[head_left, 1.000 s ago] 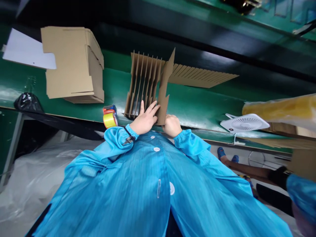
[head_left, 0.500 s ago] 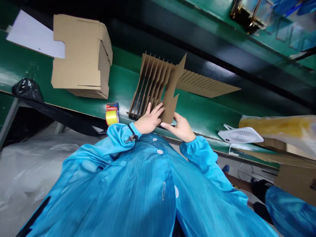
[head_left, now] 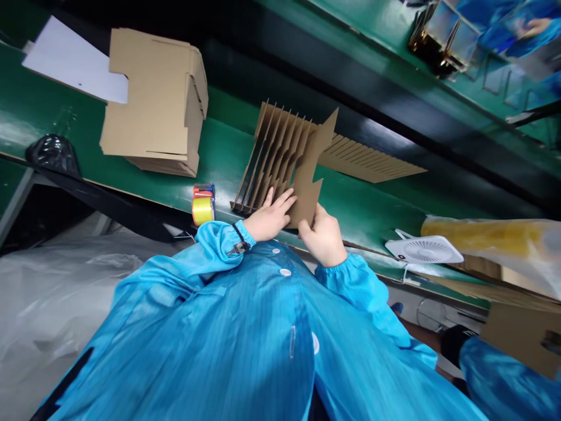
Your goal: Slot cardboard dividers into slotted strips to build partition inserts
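Note:
Several upright cardboard dividers (head_left: 280, 146) stand in a row on the green bench, slotted together near its front edge. At their right end a wider cardboard sheet (head_left: 309, 175) leans, with a notch in its right side. My left hand (head_left: 270, 217) lies with fingers spread against the dividers and the sheet's lower left part. My right hand (head_left: 323, 235) pinches the sheet's lower right corner between thumb and fingers. Behind and to the right, a long slotted cardboard strip (head_left: 372, 159) extends along the bench.
A stack of flat cardboard (head_left: 149, 93) and a white paper (head_left: 76, 61) are at the left. Tape rolls (head_left: 203, 210) sit at the front edge. To the right are a white fan (head_left: 425, 249) and a plastic-wrapped yellow roll (head_left: 486, 234). Another person's hand (head_left: 535, 27) shows top right.
My right hand has closed its fingers more around the sheet's lower corner. My left hand stays spread on the cardboard. The camera view has shifted slightly.

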Motion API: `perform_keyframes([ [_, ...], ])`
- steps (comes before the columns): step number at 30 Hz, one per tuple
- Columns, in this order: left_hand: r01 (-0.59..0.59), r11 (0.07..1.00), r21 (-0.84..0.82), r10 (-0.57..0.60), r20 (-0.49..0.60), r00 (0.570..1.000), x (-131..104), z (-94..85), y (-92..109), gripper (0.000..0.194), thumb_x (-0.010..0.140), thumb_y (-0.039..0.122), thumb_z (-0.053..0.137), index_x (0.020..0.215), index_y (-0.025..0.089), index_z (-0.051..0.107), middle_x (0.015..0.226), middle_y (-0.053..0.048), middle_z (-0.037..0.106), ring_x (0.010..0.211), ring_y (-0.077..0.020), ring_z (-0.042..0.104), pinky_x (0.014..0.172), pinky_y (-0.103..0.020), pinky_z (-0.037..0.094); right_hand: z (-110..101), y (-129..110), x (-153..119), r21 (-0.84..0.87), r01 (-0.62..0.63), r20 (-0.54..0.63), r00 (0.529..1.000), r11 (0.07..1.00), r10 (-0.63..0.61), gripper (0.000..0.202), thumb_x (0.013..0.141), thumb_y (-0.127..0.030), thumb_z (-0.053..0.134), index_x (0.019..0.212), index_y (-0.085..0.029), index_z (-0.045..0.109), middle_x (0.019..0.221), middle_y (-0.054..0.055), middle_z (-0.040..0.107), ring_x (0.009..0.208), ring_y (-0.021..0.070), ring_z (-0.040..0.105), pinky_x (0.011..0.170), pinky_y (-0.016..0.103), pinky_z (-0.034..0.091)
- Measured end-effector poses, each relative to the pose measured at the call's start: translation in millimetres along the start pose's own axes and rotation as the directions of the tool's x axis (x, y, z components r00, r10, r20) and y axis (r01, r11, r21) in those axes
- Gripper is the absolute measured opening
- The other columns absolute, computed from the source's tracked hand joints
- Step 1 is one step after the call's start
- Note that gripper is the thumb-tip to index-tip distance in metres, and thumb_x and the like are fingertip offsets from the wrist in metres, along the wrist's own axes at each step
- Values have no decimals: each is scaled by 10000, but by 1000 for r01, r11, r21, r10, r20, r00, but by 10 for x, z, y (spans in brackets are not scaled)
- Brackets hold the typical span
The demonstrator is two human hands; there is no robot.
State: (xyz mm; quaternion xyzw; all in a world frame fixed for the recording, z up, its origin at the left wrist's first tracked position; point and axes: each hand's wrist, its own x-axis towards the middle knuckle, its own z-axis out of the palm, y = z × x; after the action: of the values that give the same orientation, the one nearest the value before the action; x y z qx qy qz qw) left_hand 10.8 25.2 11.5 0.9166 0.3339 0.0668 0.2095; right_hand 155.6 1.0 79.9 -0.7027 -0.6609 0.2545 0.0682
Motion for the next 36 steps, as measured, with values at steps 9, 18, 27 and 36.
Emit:
perform_keyframes([
  [9,1,1000,-29,-2,-31,1000,8,38,13,258,915,133,425,858,95,673,1494,-198,339,1443,-339,161,1126,-663,128,79,29,-40,-47,23,-85,996,999,-27,548,838,-270,320,1299,-9,461,773,154,719,610,262,663,644,393,527],
  [18,12,998,-54,-14,-43,999,7,71,24,260,911,128,423,845,96,672,1516,-176,310,1447,-336,146,1139,-649,95,73,23,-176,-120,56,-199,977,991,-80,544,860,-306,307,1310,-41,458,820,167,715,613,250,657,627,365,527],
  [27,9,1000,-25,-10,-30,1000,3,40,31,233,911,134,452,826,89,665,1516,-211,287,1442,-347,153,1126,-657,138,-37,28,-67,-64,20,-140,990,998,-28,521,849,-274,319,1284,-25,462,770,144,715,644,263,676,682,398,535],
  [36,21,998,-66,-22,-15,1000,9,17,12,272,925,135,410,840,94,664,1530,-187,270,1448,-330,136,1134,-648,117,26,-26,123,-6,-53,-16,998,999,53,474,825,-196,341,1233,-11,498,822,174,715,710,277,688,724,413,538],
])
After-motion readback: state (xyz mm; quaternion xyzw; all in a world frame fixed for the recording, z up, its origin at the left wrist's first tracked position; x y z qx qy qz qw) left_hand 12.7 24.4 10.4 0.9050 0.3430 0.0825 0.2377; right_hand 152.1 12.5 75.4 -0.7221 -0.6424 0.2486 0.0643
